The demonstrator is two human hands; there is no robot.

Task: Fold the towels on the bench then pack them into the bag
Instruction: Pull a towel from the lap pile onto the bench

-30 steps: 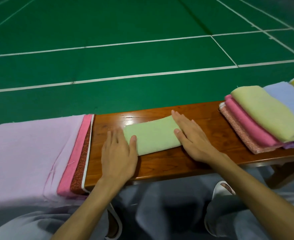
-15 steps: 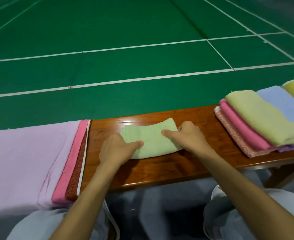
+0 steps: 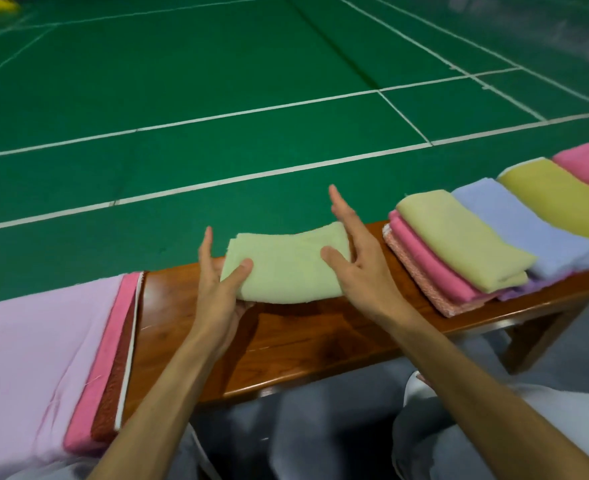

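Over the middle of the glossy brown wooden worktop [image 3: 303,337], a folded pale-green towel [image 3: 286,271] is held at both ends: left hand [image 3: 217,296] pinches its left end, thumb on top; right hand [image 3: 360,271] grips the right end, fingers outstretched.

Centre: we find the folded light-green towel [image 3: 286,268] between the left hand [image 3: 217,285] and the right hand [image 3: 359,254], over the brown wooden bench [image 3: 286,344].
Left: flat lilac-and-pink cloth pile [image 3: 43,358] on the bench.
Right: overlapping stack of folded towels [image 3: 476,244] on the bench.

no readable text, labels, brands or numbers appear anywhere.
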